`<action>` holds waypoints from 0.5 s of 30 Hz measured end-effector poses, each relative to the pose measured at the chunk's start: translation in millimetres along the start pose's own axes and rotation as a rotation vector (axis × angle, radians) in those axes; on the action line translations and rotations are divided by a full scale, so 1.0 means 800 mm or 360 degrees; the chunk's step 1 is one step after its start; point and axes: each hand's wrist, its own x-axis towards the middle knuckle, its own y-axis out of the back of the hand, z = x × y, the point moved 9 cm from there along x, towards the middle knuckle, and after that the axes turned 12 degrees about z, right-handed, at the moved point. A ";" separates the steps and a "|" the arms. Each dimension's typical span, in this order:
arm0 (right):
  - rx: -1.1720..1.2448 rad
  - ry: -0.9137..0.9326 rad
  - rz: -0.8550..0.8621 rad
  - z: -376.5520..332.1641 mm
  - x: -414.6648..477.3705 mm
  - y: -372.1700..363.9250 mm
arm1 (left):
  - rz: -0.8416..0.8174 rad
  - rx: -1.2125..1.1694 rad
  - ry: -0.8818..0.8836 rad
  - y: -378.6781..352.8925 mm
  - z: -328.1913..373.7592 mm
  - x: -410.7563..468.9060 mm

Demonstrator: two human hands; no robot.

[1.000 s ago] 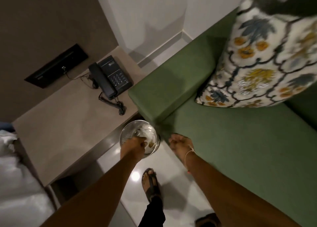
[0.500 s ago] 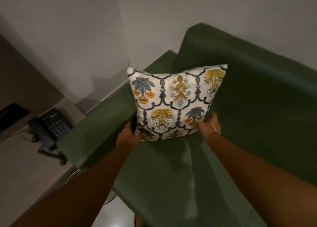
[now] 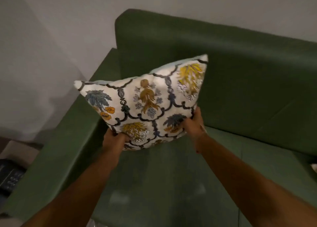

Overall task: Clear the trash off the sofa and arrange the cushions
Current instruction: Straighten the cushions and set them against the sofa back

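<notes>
A white cushion [image 3: 147, 103] with yellow, blue and black floral print is held up above the seat of the green sofa [image 3: 248, 82], near its left corner. My left hand [image 3: 114, 139] grips the cushion's lower left corner. My right hand [image 3: 194, 124] grips its lower right edge. The cushion is tilted, its top right corner higher and close to the sofa's backrest. No trash shows on the visible seat.
The sofa's left armrest [image 3: 56, 158] runs along the left. Beyond it, a side table with a black telephone [image 3: 8, 177] shows at the left edge. A small pale thing [image 3: 314, 166] peeks in at the right edge. Grey walls stand behind.
A second ago my left hand was at a metal bin on the floor. Both hands then took the cushion by its lower corners and have lifted it off the seat.
</notes>
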 end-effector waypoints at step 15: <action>-0.0135 0.0108 0.0175 0.071 0.032 0.157 | -0.0360 0.0524 -0.0292 -0.160 0.058 -0.025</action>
